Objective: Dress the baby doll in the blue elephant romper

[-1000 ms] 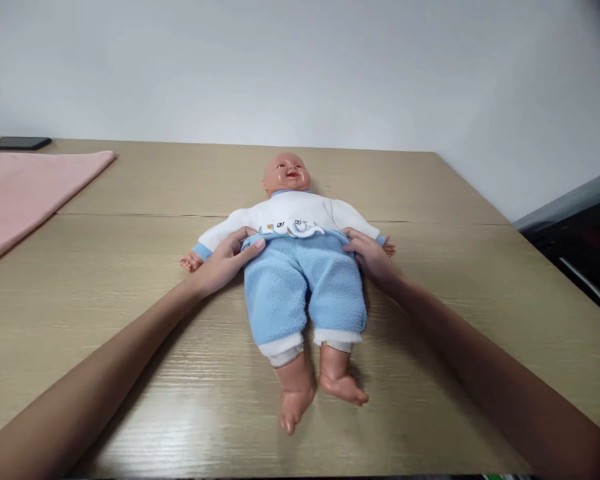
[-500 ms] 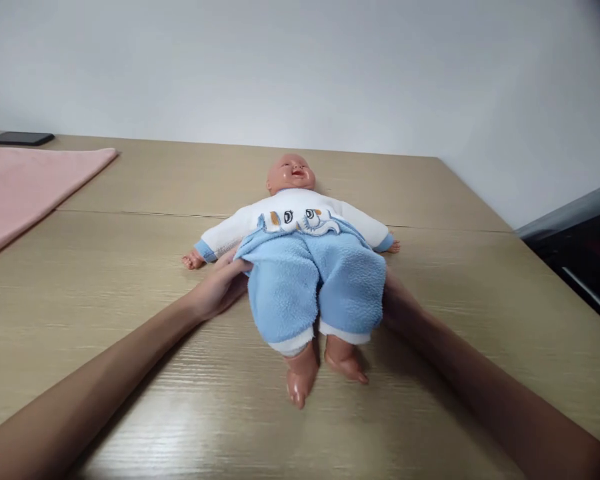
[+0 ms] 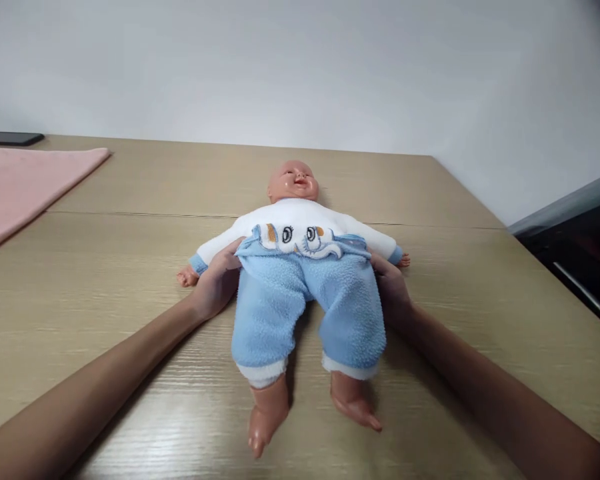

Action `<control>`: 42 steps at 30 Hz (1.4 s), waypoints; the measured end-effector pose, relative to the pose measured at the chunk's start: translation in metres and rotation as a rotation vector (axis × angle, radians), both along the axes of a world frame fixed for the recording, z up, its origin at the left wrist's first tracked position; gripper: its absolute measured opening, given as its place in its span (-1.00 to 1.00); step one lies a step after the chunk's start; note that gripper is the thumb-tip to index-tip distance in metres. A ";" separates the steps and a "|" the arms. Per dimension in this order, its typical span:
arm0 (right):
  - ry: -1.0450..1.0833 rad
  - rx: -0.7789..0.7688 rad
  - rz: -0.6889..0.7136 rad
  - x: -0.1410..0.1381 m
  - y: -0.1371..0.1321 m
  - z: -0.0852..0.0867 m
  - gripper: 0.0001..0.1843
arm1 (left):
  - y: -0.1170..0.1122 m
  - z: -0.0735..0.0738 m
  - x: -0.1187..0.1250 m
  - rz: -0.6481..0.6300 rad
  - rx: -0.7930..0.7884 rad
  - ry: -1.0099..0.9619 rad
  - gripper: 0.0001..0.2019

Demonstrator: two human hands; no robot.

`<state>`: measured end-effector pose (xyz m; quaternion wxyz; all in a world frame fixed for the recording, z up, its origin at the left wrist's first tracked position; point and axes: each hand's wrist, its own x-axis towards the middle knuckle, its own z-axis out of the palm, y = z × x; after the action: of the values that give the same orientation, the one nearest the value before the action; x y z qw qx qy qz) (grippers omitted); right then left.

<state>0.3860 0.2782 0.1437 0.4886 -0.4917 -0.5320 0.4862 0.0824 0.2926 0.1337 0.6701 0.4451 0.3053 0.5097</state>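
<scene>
fingers (image 3: pixel 231 251) half-hidden, grip unclear, left hand (image 3: pixel 215 283) and right hand (image 3: pixel 393 287) flank blue trousers (image 3: pixel 270 303); the doll (image 3: pixel 294 181), feet (image 3: pixel 267 417) now wider apart and farther from the worktop's (image 3: pixel 130 280) far edge, seems steadier.

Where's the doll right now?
In the head view's centre, the doll lies on the table between the left hand and right hand, right of the pink cloth.

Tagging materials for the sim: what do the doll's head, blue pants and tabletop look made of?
Doll's head: glossy plastic, probably vinyl; smooth, bright highlights.
Blue pants: matte fabric, likely fleece or terry; nubbly pile.
Tabletop: satin wood or wood-look laminate, can't tell which; fine grain lines, soft reflection.
</scene>
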 end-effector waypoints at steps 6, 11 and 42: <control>0.061 0.063 -0.078 0.007 -0.006 -0.009 -0.61 | -0.003 0.000 -0.007 -0.012 0.007 0.030 -0.75; 0.024 0.053 -0.007 0.011 -0.003 -0.004 -0.55 | -0.008 -0.002 -0.009 0.032 0.168 0.092 -0.49; 0.068 -0.091 0.104 -0.008 0.051 0.003 -0.59 | 0.012 0.001 -0.005 0.276 0.246 0.349 -0.64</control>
<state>0.3783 0.3288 0.1472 0.4577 -0.4680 -0.5173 0.5512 0.0769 0.3044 0.1350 0.4721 0.5585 0.4101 0.5450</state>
